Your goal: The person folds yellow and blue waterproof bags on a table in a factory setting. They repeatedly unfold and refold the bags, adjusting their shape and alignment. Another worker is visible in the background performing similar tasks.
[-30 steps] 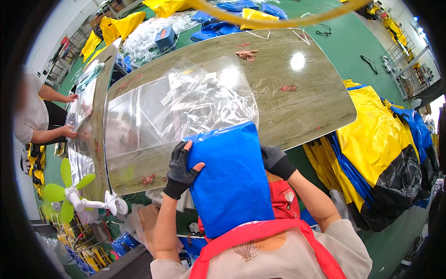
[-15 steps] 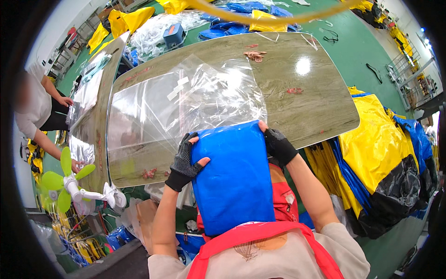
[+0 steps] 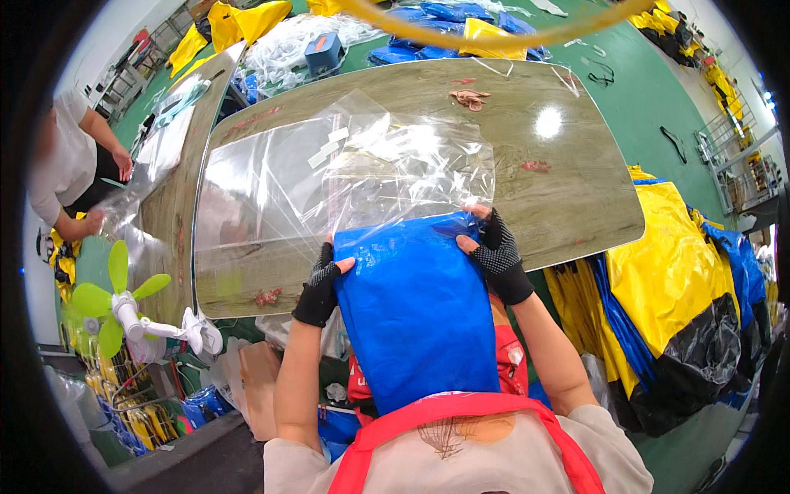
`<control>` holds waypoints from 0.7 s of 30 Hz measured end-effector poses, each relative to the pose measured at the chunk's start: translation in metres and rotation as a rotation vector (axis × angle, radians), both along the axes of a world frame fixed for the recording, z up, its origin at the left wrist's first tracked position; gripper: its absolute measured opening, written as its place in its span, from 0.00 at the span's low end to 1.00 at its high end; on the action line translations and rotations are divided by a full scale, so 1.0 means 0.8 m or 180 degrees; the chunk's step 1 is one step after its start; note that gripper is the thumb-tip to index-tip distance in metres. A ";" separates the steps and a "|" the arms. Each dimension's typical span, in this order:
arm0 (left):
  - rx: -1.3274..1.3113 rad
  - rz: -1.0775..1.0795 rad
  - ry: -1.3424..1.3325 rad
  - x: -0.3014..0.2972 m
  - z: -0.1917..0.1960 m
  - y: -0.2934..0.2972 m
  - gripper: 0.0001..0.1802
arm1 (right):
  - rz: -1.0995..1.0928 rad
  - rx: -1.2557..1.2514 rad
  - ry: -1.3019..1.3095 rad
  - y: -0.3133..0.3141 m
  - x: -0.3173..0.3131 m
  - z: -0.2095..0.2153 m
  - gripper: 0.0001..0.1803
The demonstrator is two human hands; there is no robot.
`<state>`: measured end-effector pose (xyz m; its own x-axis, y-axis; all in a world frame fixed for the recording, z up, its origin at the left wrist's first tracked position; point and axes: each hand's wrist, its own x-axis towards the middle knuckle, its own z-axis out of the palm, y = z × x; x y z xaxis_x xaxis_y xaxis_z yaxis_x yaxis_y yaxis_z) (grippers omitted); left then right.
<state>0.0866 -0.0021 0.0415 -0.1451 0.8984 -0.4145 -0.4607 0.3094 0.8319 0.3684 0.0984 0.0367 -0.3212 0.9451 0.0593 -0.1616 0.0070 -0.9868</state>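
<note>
Folded, glossy blue rectangular bundle (image 3: 415, 317) at lower centre of frame, upper edge at crinkled clear plastic film (image 3: 411, 169); cannot tell if tucked inside. Left hand (image 3: 321, 284), black dotted fingerless glove: grip pinching bundle's upper left edge, thumb on top. Right hand (image 3: 498, 257), gloved alike: grip pinching upper right corner. Film spread over grey-brown wood-grain bench (image 3: 568, 202). Crumpled pinkish-brown cloth (image 3: 469, 100), upper centre. White fan with green blades (image 3: 123, 309), lower left.

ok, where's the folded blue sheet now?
Head view, lower centre: the folded blue sheet is held between the left hand and right hand, its far edge at the clear plastic on the wood-grain table.
</note>
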 end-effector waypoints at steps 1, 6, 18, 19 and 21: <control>-0.0040 -0.0129 0.0214 0.000 -0.005 0.000 0.32 | 0.0002 0.0014 -0.0083 0.000 0.002 0.006 0.30; -0.0337 0.0076 0.1784 0.031 -0.027 -0.022 0.28 | 0.0228 -0.0797 -0.0638 -0.031 0.030 0.008 0.36; -0.0743 -0.1056 0.1445 0.058 -0.020 -0.092 0.34 | 0.0927 0.0620 -0.3215 -0.084 0.115 0.022 0.21; -0.0872 -0.1254 0.1416 0.059 -0.012 -0.084 0.34 | 0.0214 0.0289 -0.2409 -0.067 0.114 0.003 0.18; -0.0525 -0.1307 0.1508 0.067 -0.017 -0.081 0.34 | -0.0153 0.0206 -0.0768 -0.008 0.091 -0.008 0.23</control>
<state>0.1400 -0.0666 0.0278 -0.0044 0.8496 -0.5273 0.1277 0.5235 0.8424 0.4410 0.0921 0.0306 -0.2882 0.9564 0.0471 0.0807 0.0733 -0.9940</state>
